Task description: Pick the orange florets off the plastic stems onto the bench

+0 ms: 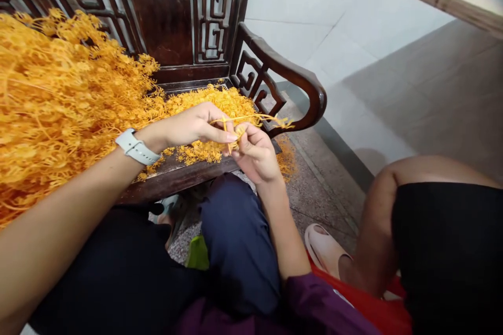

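Observation:
Both hands meet over the bench seat around yellow plastic artificial-flower pieces. My left hand (202, 124), with a pale watch strap on its wrist, is closed in a pinch on a thin yellow stem (255, 116). The stem runs to the right and ends in small branching tips. Thumb and fingers of my right hand (259, 153) close on a small yellow flower piece (239, 131), right against the left fingertips. Fingers partly cover where the pieces meet, so I cannot tell whether they are joined. Below and behind the hands lies a layer of loose yellow flower pieces (200, 153).
A tall heap of orange-yellow artificial sprigs (70, 104) fills the left side of the dark carved wooden bench (168, 180). Its curved armrest (291, 65) stands just beyond my hands. Orange bits (286, 157) lie on the floor. Another person's bent leg (377, 220) is at right.

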A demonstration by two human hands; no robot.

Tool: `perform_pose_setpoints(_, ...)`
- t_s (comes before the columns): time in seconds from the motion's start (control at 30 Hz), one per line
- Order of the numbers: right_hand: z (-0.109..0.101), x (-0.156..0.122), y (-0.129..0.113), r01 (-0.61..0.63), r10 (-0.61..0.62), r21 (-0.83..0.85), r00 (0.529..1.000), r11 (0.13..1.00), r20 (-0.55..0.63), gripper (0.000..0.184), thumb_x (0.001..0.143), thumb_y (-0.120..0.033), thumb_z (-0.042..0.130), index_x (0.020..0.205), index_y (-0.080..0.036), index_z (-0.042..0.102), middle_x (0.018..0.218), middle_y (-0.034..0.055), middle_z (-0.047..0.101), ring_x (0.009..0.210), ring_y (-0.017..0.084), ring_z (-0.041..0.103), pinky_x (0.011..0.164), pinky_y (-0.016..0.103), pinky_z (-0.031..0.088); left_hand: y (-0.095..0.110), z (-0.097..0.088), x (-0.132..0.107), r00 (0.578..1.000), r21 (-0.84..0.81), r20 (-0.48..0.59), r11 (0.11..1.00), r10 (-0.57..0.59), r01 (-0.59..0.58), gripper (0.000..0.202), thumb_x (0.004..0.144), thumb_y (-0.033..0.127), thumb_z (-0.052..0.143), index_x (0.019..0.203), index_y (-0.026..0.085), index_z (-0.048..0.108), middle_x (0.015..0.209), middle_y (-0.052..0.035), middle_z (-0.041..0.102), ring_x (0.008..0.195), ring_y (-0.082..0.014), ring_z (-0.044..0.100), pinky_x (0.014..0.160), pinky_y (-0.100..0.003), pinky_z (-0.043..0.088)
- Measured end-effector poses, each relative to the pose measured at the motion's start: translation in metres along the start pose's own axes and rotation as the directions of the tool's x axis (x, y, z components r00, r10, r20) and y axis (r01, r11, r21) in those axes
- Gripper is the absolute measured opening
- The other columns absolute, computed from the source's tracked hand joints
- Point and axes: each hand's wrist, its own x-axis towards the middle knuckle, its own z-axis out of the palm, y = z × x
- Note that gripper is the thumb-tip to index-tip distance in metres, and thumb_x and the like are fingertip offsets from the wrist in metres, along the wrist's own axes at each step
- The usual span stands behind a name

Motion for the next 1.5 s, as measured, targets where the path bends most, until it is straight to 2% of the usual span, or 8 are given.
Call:
perform_pose_setpoints(0.3, 0.017, 0.001, 0.003, -0.026, 0.026, 0.0, 1.0, 1.0, 0.001, 0.057, 0.072, -0.065, 0.092, 0.084, -0.026, 0.051, 0.068, -0.0052, 0.041, 0.057, 0.011, 0.029, 0.063, 0.035, 0.045, 0.004, 0.002, -0.002, 0.999, -0.16, 0.024, 0.987, -0.024, 0.028, 0.024, 0.077, 0.034, 0.075, 0.061, 0.019, 0.066, 0.056, -0.0034, 0.055, 0.05, -0.0118, 0.037, 0.054, -0.033, 0.024)
perform_pose_setpoints(0.53, 0.017, -0.004, -0.009, 0.089, -0.124, -0.262, 0.985, 0.961, -0.117, 0.039, 0.086, -0.052, 0.088, 0.091, -0.026, 0.06, 0.078, -0.0028, 0.05, 0.064, 0.012, 0.042, 0.065, 0.032, 0.05, 0.017, -0.005, -0.007, 0.995, 0.259, -0.094, 0.966, 0.02, 0.005, 0.044, 0.082, 0.018, 0.077, 0.048, 0.016, 0.049, 0.054, 0.002, 0.034, 0.056, -0.0094, 0.037, 0.061, -0.029, 0.024)
perform_pose_setpoints(0.73, 0.027, -0.011, -0.013, -0.015, 0.017, -0.024, 0.995, 1.0, 0.093, 0.046, 0.082, -0.054, 0.088, 0.087, -0.027, 0.051, 0.071, -0.0038, 0.042, 0.06, 0.012, 0.03, 0.06, 0.032, 0.042, 0.025, 0.0, -0.013, 0.993, -0.046, -0.088, 0.997, -0.073, 0.069, 0.032, 0.075, 0.019, 0.086, 0.056, 0.016, 0.06, 0.054, 0.0012, 0.045, 0.052, -0.0091, 0.042, 0.056, -0.03, 0.031)
perform_pose_setpoints(0.83, 0.026, -0.013, -0.013, 0.032, -0.049, 0.107, 0.986, 0.994, 0.157, 0.055, 0.077, -0.049, 0.089, 0.079, -0.027, 0.039, 0.067, -0.0054, 0.027, 0.06, 0.013, 0.022, 0.055, 0.03, 0.034, 0.027, -0.003, -0.019, 0.972, -0.157, -0.216, 0.986, -0.089, 0.056, 0.027, 0.085, 0.018, 0.075, 0.063, 0.016, 0.059, 0.053, 0.004, 0.039, 0.047, -0.0049, 0.036, 0.055, -0.027, 0.026)
perform_pose_setpoints(0.93, 0.025, -0.015, -0.016, 0.127, -0.136, 0.088, 0.986, 0.988, 0.099, 0.058, 0.08, -0.052, 0.088, 0.079, -0.027, 0.036, 0.07, -0.0047, 0.024, 0.06, 0.013, 0.019, 0.053, 0.03, 0.031, 0.03, -0.01, -0.028, 0.938, -0.174, -0.342, 0.985, -0.052, -0.009, 0.03, 0.096, 0.017, 0.062, 0.066, 0.015, 0.055, 0.054, 0.0054, 0.033, 0.048, -0.0027, 0.033, 0.058, -0.025, 0.021)
perform_pose_setpoints(1.17, 0.011, -0.01, -0.021, 0.112, -0.121, -0.066, 0.982, 0.992, -0.146, 0.043, 0.083, -0.052, 0.091, 0.086, -0.026, 0.055, 0.071, -0.0042, 0.037, 0.06, 0.011, 0.033, 0.059, 0.029, 0.045, 0.014, -0.019, -0.023, 0.929, -0.325, -0.37, 0.939, -0.015, -0.114, 0.034, 0.101, 0.018, 0.066, 0.068, 0.012, 0.059, 0.06, 0.0003, 0.053, 0.047, -0.0013, 0.036, 0.05, -0.02, 0.02)
perform_pose_setpoints(1.3, -0.018, 0.005, -0.011, 0.09, -0.131, -0.21, 0.973, 0.973, -0.189, 0.043, 0.077, -0.049, 0.095, 0.095, -0.027, 0.064, 0.069, -0.0069, 0.045, 0.059, 0.01, 0.038, 0.062, 0.027, 0.048, -0.011, -0.02, -0.008, 0.86, -0.455, -0.496, 0.879, -0.116, -0.143, 0.031, 0.1, 0.022, 0.069, 0.071, 0.015, 0.063, 0.06, -0.0005, 0.053, 0.044, -0.0035, 0.039, 0.042, -0.018, 0.022)
perform_pose_setpoints(1.5, -0.045, 0.078, 0.001, 0.161, -0.234, -0.677, 0.972, 0.718, -0.017, 0.051, 0.075, -0.057, 0.094, 0.099, -0.022, 0.065, 0.1, 0.0052, 0.07, 0.087, 0.017, 0.065, 0.077, 0.033, 0.057, -0.052, -0.043, 0.003, 0.624, -0.504, -0.732, 0.834, -0.275, -0.224, 0.031, 0.096, 0.034, 0.076, 0.071, 0.023, 0.062, 0.064, -0.0015, 0.059, 0.05, -0.0088, 0.041, 0.044, -0.025, 0.03)
